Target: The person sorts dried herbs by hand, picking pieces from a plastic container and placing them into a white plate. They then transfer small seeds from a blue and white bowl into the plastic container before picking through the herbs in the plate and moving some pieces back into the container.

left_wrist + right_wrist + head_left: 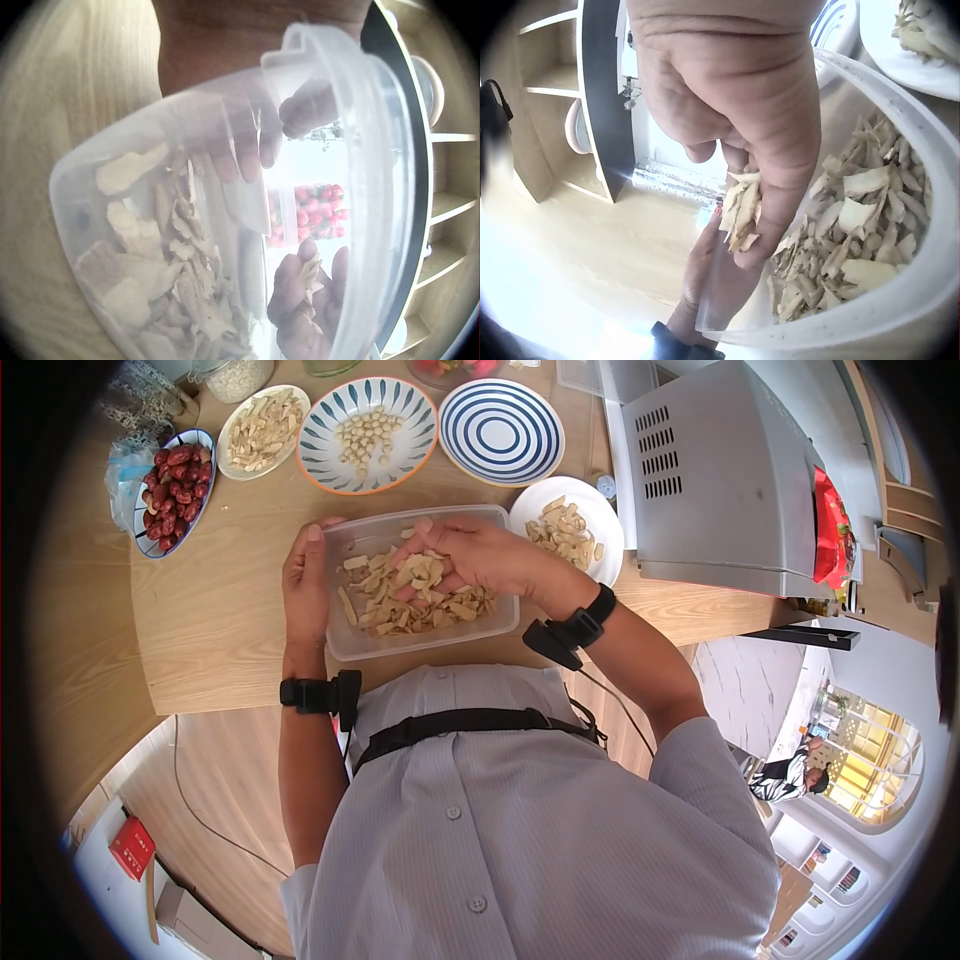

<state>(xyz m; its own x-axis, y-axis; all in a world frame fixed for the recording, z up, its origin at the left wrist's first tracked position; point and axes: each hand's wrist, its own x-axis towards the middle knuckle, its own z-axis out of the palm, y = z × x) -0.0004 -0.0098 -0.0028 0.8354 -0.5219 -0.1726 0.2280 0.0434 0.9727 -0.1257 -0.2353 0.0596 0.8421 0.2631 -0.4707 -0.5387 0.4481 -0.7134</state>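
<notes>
A clear plastic container (345, 642) full of pale dried slices (440, 615) stands at the table's front edge, close to my body. My left hand (307, 580) grips its left side, thumb at the rim and the other fingers around the outside wall, as seen through the plastic in the left wrist view. Over the container, my right hand (490, 560) holds a small bunch of slices (742, 214) in its curled fingers. More slices lie heaped beneath that hand. Beside the container on the right sits a white plate (610, 525) with similar slices.
Behind are a patterned plate (318, 445) of pale round seeds, a blue-ringed plate (545, 435), a plate of pale slices (262, 430) and a bowl of red dates (178, 495). A grey metal appliance (710, 480) stands right. A person (785, 775) is in the background.
</notes>
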